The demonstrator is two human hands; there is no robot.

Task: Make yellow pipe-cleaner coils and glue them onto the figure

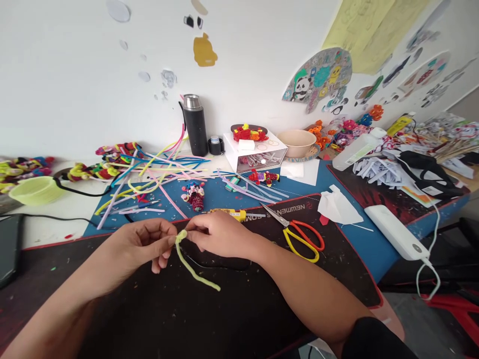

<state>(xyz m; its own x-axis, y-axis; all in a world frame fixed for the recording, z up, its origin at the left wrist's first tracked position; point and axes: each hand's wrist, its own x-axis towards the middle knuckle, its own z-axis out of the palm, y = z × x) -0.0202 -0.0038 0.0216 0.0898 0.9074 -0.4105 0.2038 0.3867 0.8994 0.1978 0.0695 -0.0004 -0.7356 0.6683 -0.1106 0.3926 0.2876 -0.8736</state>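
Note:
Between my two hands is a pale yellow-green pipe cleaner (pixel 192 271), its upper end bent into a small knot and its long tail hanging toward the lower right. My left hand (pixel 147 244) pinches the knotted part from the left with thumb and finger. From the right, my right hand (pixel 220 232) grips the same part; its fingertips are partly hidden. A thin black cord (pixel 224 268) lies on the dark mat (pixel 168 319) beneath. Just beyond my hands are a small pipe-cleaner doll (pixel 194 197) and a yellow-handled screwdriver (pixel 237 215).
Scissors (pixel 303 239) with red and yellow handles lie right of my right forearm. Loose colored pipe cleaners (pixel 164 172) spread across the back left. Behind stand a black thermos (pixel 195 127), a white drawer box (pixel 239 157) and a beige bowl (pixel 297 142). A white power bank (pixel 396 232) sits at right.

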